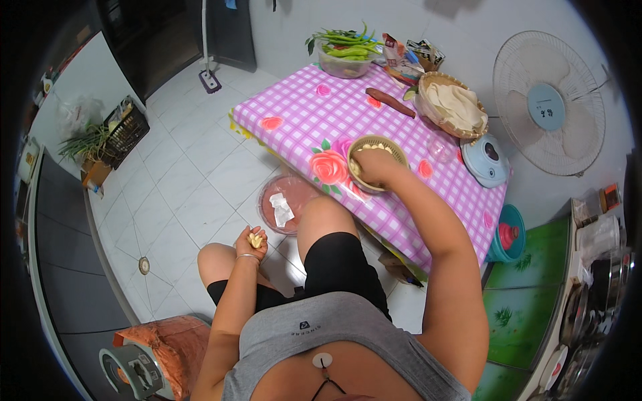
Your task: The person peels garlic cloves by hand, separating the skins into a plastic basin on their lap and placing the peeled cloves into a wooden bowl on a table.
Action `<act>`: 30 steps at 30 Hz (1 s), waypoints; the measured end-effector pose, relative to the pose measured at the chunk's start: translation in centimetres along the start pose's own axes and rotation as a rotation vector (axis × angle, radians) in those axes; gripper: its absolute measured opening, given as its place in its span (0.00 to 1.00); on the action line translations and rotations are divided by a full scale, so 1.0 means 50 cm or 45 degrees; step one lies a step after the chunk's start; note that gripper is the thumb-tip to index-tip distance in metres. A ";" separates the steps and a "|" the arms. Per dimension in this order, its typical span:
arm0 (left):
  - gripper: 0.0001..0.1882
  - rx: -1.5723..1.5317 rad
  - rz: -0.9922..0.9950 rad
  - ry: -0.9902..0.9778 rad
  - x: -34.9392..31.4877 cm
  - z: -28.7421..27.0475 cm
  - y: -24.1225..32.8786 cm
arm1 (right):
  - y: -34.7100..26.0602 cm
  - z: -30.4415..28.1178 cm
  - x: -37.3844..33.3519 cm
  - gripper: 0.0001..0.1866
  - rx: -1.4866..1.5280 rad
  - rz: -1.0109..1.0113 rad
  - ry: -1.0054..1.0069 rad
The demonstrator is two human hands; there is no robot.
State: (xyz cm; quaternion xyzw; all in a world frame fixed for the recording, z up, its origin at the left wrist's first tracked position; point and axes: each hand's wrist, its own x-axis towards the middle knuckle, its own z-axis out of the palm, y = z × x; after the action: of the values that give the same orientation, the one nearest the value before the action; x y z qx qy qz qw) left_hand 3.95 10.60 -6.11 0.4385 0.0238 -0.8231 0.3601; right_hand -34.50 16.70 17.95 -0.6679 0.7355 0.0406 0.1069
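My left hand (251,244) rests by my left knee, palm up, with its fingers curled round several pale garlic cloves (255,239). Over on the table, my right hand (376,166) reaches down into a small round olive-coloured basket (404,155). More pale cloves (378,145) lie inside it, around that hand. The right fingertips are hidden among the cloves and behind the hand itself, so what they grip does not show.
The checked tablecloth (294,107) bears a bowl of green peppers (344,57), a brown root-like stick (390,102), a cloth-lined wicker basket (455,107) and a pale blue lidded device (485,160). A fan (548,103) stands at right. Below is a reddish bin (294,190).
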 end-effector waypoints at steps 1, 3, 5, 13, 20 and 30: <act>0.18 0.011 -0.001 -0.005 -0.001 -0.004 0.002 | -0.003 0.003 0.003 0.20 0.003 -0.003 0.032; 0.18 0.026 -0.005 -0.020 -0.004 -0.003 0.001 | 0.002 0.008 0.006 0.19 0.039 -0.020 0.110; 0.18 0.045 -0.013 -0.017 -0.004 -0.002 -0.001 | 0.015 0.019 -0.003 0.19 0.119 -0.050 0.197; 0.18 0.081 -0.014 0.008 0.000 -0.004 0.000 | 0.014 0.036 0.004 0.16 0.270 0.012 0.264; 0.18 0.083 -0.028 -0.008 0.000 0.001 -0.004 | 0.031 0.058 0.012 0.15 0.358 -0.072 0.361; 0.17 0.091 -0.029 -0.014 -0.005 0.006 -0.006 | 0.045 0.062 0.007 0.15 0.740 -0.098 0.358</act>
State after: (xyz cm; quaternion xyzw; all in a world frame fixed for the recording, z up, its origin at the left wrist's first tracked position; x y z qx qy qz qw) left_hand 3.65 10.85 -5.85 0.4463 -0.0027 -0.8298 0.3349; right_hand -36.43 17.24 14.65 -0.6358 0.6980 -0.2679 0.1918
